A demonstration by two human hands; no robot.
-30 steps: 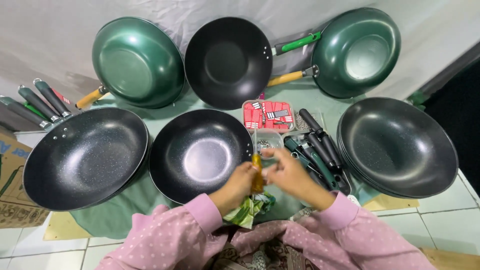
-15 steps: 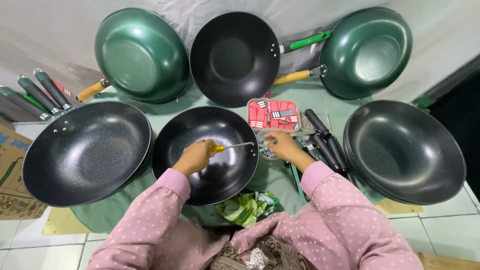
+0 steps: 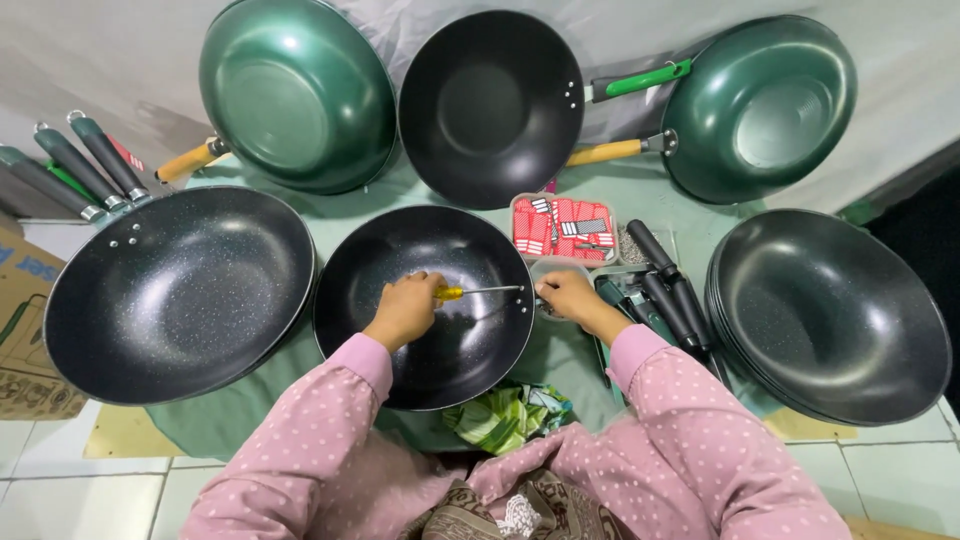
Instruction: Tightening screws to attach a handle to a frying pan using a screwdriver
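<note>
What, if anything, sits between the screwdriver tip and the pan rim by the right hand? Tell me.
Nothing visible. The left hand holds the yellow-handled screwdriver level across the black pan, its shaft running clear to the rim, where the right hand rests. The tip itself is hidden by the right hand's fingers.

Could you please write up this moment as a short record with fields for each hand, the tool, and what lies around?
left hand: left hand grips the yellow handle of the screwdriver
right hand: right hand at the rim of the middle black wok, by the screwdriver's tip
tool: shaft lies level across the wok's inside, pointing right
right of wok: red-lined tray, loose dark handles
around: more black and green woks
front: green cloth
</note>
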